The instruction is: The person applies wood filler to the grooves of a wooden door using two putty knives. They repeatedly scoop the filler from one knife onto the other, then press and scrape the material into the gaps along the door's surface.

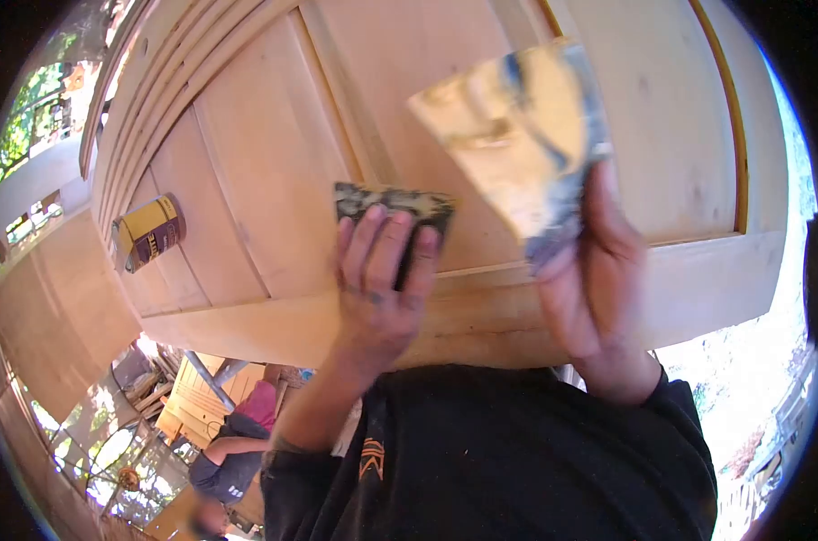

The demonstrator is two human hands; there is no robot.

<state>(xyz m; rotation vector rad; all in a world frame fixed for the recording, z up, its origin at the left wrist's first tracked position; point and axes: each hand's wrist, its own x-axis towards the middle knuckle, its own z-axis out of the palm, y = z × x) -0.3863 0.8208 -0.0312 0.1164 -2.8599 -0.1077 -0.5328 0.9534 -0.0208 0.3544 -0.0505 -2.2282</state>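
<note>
My left hand (377,266) is closed over a dark, mottled piece of sandpaper (436,206), its fingers lying across it on the panelled wooden door (409,311). My right hand (598,279) is raised above the door's near edge and grips a thin, stiff, cream-coloured sheet (508,126) with blue-grey smears. Thumb and fingers pinch that sheet at its lower corner. Motion blurs it, and I cannot tell what it is made of.
A tin can (149,233) with a yellow and purple label is on the door at the left. Long curved mouldings (179,68) run along the far left side. Behind, at lower left, another person (233,451) is near a wooden panel (193,401).
</note>
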